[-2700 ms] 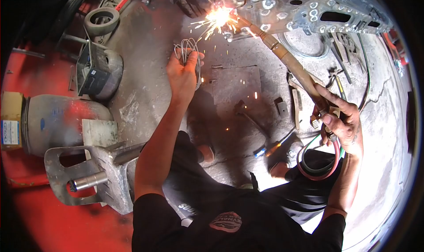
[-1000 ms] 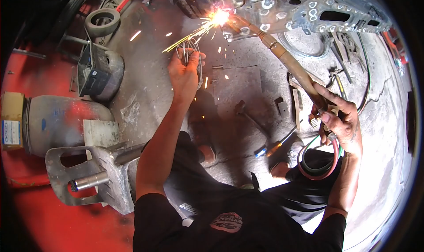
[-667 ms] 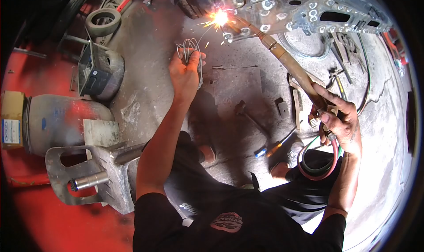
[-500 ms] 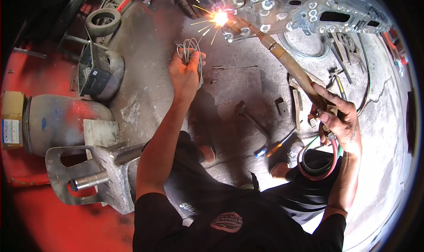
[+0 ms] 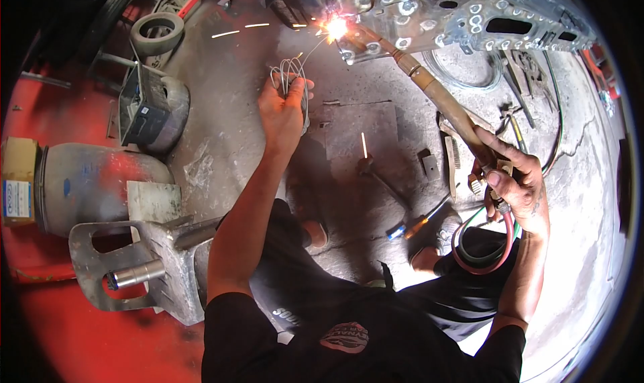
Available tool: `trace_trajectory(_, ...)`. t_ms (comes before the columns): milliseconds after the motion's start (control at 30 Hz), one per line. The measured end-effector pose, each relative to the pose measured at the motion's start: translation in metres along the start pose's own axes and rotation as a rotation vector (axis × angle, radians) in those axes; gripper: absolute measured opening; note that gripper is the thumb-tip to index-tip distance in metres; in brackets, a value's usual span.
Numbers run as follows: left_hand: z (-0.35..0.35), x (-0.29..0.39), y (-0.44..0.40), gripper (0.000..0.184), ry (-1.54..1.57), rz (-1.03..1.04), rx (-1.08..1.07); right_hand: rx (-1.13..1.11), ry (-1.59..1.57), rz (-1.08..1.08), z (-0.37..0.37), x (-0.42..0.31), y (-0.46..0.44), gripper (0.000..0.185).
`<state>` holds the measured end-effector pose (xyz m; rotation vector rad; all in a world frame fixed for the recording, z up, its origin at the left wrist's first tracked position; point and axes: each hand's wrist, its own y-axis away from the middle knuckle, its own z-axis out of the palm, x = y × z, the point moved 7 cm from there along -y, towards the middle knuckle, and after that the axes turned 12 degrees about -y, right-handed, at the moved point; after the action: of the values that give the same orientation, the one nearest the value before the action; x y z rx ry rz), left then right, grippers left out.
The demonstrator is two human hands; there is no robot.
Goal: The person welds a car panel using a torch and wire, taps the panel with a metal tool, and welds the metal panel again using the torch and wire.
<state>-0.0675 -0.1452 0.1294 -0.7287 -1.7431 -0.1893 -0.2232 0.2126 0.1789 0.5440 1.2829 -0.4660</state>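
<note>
My left hand (image 5: 283,114) pinches a coil of thin wire (image 5: 292,71), and one strand runs up toward a bright glow (image 5: 336,27). My right hand (image 5: 515,185) is wrapped round the handle of a long brown torch (image 5: 443,101). The torch slants up to the left, with its tip in the glow at the edge of a grey metal panel (image 5: 429,24). A few sparks fly to the left. Red and green hoses (image 5: 479,269) loop below my right hand. The exact contact of wire and panel is hidden by the glare.
A hammer (image 5: 382,178), a screwdriver (image 5: 426,222) and a wire brush (image 5: 451,161) lie on the floor. More wire is coiled (image 5: 469,84) under the panel. At left are a grey stool (image 5: 181,275), a drum (image 5: 87,188), a black battery-like box (image 5: 142,114) and a tyre (image 5: 156,34).
The spray of sparks is thinner and its streaks have shifted. My left hand with the wire has moved very slightly right. The torch and my right hand look almost unmoved.
</note>
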Motion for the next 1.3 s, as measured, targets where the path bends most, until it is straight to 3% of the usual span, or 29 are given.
trace_trajectory(1100, 0.005, 0.002, -0.004, 0.006, -0.019, 0.013, -0.006, 0.008, -0.125, -0.011, -0.009, 0.0, -0.008, 0.066)
trace_trajectory(1200, 0.002, 0.0, -0.001, 0.007, 0.006, -0.021, -0.009, -0.016, -0.105, 0.005, -0.009, 0.0, -0.007, 0.066)
trace_trajectory(1300, -0.007, -0.019, 0.01, 0.011, 0.177, -0.236, -0.027, -0.029, -0.118, 0.01, -0.008, -0.002, -0.004, 0.065)
